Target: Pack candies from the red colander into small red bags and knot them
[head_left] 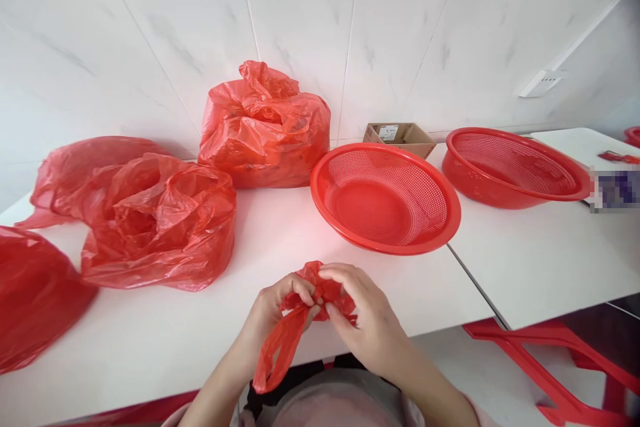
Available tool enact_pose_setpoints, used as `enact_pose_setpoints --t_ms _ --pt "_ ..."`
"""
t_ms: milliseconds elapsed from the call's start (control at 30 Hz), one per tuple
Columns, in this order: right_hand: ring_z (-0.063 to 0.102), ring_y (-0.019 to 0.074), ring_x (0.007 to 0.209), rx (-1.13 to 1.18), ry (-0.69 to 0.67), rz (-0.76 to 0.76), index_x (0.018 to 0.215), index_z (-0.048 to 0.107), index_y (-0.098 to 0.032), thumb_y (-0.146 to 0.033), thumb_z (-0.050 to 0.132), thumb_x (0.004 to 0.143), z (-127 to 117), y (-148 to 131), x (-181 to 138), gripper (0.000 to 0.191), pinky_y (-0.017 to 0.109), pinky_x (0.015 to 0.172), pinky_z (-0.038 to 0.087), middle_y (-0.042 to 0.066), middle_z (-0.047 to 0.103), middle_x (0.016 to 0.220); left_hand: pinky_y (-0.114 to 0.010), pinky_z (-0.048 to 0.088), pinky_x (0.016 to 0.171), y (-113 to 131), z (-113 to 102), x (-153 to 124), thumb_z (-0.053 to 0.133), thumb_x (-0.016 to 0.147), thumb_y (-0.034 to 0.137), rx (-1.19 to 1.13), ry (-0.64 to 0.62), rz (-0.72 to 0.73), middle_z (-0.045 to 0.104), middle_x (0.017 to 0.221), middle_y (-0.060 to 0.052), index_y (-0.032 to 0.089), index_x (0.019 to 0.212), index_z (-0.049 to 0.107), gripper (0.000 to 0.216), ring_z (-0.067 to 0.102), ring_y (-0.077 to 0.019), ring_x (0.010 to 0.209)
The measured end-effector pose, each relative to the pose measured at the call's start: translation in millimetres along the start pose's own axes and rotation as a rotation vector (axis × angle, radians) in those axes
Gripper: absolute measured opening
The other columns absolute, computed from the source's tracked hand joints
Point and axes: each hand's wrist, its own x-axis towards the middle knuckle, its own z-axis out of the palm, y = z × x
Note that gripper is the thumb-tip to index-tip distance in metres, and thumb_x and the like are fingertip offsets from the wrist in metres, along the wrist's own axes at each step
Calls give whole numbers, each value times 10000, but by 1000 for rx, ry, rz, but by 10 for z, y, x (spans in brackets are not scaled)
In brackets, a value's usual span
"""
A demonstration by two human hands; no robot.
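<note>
A small red plastic bag (280, 350) is gathered between my two hands at the front edge of the white table. My left hand (280, 303) pinches it near its bunched middle, and a looped handle hangs down below the fingers. My right hand (363, 313) grips the crumpled part from the other side, its thumb and fingers close to those of the left. The fingertips of both hands nearly meet at a twisted spot in the plastic. What the bag contains, if anything, cannot be made out.
A red basket (385, 203) stands beyond my hands, another red basket (515, 167) to its right. An open cardboard box (400, 139) is behind them. Large red bags (265, 133) fill the left and back. A red stool (555, 347) is below right.
</note>
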Motion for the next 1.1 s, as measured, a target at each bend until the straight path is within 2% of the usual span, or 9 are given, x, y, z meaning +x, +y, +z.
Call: enact_pose_setpoints --t_ms 133,233,333,433,567,633,733,900,1100 --pt "624 160 844 190 -84 188 1002 552 -220 -68 483 818 86 25 26 248 309 784 523 28 656 953 -307 548 725 0 35 -47 615 886 189 89 -44 25 662 917 -25 217 937 512 119 644 -157 783" --pt "571 125 678 302 -73 301 917 500 -219 -83 491 817 235 24 -38 170 260 656 496 -13 603 800 -280 535 705 -141 96 -48 550 888 149 224 162 153 660 922 -11 225 919 540 83 644 -157 800" --pt "566 117 672 423 -65 342 928 479 -222 -100 505 832 329 -7 -100 157 240 635 483 -23 586 777 -269 522 735 -312 128 -5 571 832 115 352 365 330 658 918 -3 225 859 572 114 645 -164 864" --pt "575 122 716 517 -96 366 977 525 -210 -183 526 891 279 -9 -94 90 243 661 483 -2 605 824 -278 517 744 -342 99 35 643 791 118 388 419 362 654 945 -5 233 942 577 201 652 -166 862" --pt "506 111 666 468 -72 336 899 635 -191 -338 565 922 92 56 19 165 237 618 431 9 586 803 -288 521 752 -162 40 42 633 841 160 469 272 264 698 931 -20 232 996 607 173 670 -164 820" --pt "485 104 652 420 -44 321 924 672 -195 -357 618 891 26 80 80 174 240 614 417 18 611 861 -317 518 817 -85 31 33 637 849 204 501 226 280 714 968 -47 225 944 630 98 666 -204 954" --pt "511 117 675 426 -131 352 1013 699 -210 -354 643 871 -13 74 136 210 248 626 429 21 645 873 -362 501 912 -89 20 15 657 840 253 467 187 233 711 1108 -89 214 915 621 92 619 -255 1142" --pt "527 117 676 449 -252 437 883 657 -187 -290 627 863 -35 -2 189 109 240 628 425 -7 636 789 -291 543 704 -191 -114 28 658 826 305 363 58 128 741 896 -43 227 936 606 144 706 -195 795" --pt "521 117 703 286 -430 358 822 578 -192 -230 586 880 -118 -120 250 70 233 656 420 -26 575 767 -253 530 737 179 -304 105 685 817 218 389 -237 22 734 921 -44 208 886 683 69 692 -173 805"
